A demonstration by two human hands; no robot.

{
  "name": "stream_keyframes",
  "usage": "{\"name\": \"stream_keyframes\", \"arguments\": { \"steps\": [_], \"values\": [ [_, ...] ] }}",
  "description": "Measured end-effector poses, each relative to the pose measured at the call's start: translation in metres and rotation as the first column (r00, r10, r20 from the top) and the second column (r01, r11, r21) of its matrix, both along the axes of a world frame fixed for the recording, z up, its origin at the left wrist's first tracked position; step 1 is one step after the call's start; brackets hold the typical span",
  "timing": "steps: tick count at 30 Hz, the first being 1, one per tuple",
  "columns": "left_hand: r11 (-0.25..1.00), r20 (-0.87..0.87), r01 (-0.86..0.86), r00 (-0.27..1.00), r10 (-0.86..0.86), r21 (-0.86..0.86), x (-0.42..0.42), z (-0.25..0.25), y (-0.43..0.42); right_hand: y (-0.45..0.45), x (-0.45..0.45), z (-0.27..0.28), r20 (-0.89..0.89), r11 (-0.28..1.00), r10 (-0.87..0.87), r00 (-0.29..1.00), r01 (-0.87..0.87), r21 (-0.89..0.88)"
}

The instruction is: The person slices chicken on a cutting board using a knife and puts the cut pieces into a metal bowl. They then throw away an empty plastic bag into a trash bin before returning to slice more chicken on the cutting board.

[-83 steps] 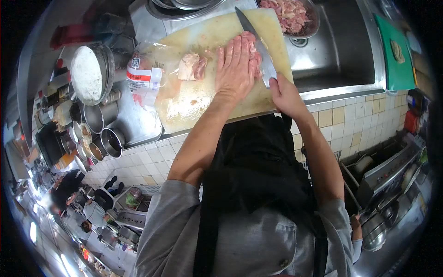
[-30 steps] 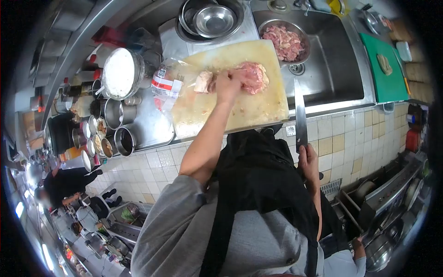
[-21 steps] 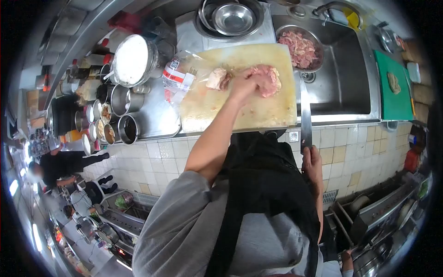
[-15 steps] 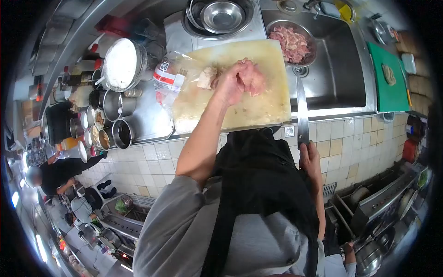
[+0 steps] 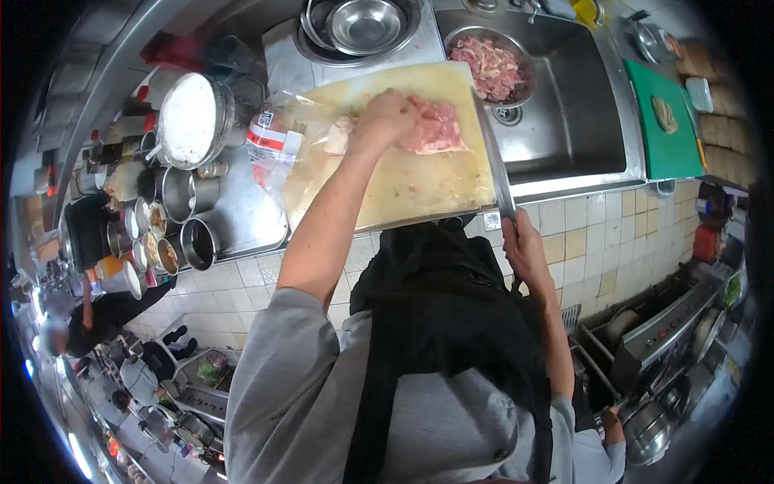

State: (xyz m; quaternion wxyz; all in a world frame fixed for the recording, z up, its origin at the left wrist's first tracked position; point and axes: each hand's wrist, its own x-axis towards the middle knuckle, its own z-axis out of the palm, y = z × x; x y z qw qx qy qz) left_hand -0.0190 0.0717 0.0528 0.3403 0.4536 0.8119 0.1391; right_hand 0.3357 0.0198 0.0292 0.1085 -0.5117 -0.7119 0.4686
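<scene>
My left hand point(image 5: 389, 119) is over the pale cutting board point(image 5: 395, 198), its fingers curled at the left edge of a piece of raw meat point(image 5: 435, 127); motion blurs them somewhat. The meat lies spread on the board, pink side up. Another pale piece of meat point(image 5: 339, 135) is left of my wrist, partly hidden by it. My right hand point(image 5: 526, 246) is wrapped round the handle of a long knife point(image 5: 493, 153). The blade points away from me along the board's right edge, apart from the meat.
Cut meat fills a metal bowl point(image 5: 492, 71) at the sink point(image 5: 564, 97). A plastic bag point(image 5: 276, 139) overlaps the board's left side. Beyond are nested bowls point(image 5: 367, 26), a tub of white powder point(image 5: 190, 119) and several pots. A green board point(image 5: 661, 121) lies right; other people stand nearby.
The raw meat, bunched up in my left hand before, now lies flatter on the board, and that hand sits at its left edge. The knife has come from over the sink to the board's edge.
</scene>
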Motion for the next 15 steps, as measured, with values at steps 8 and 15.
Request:
{"name": "stream_keyframes", "arguments": {
  "steps": [8,15],
  "values": [
    [0.813,-0.410,0.346,0.900,-0.148,0.468,0.038,-0.080,-0.039,0.034,-0.049,-0.001,0.211,0.956,0.169,0.963,-0.212,0.203],
    [0.767,-0.228,0.188,0.972,-0.055,0.614,0.042,-0.087,-0.048,0.034,-0.057,-0.005,0.197,0.928,0.201,0.959,-0.252,0.276]
  ]
}}
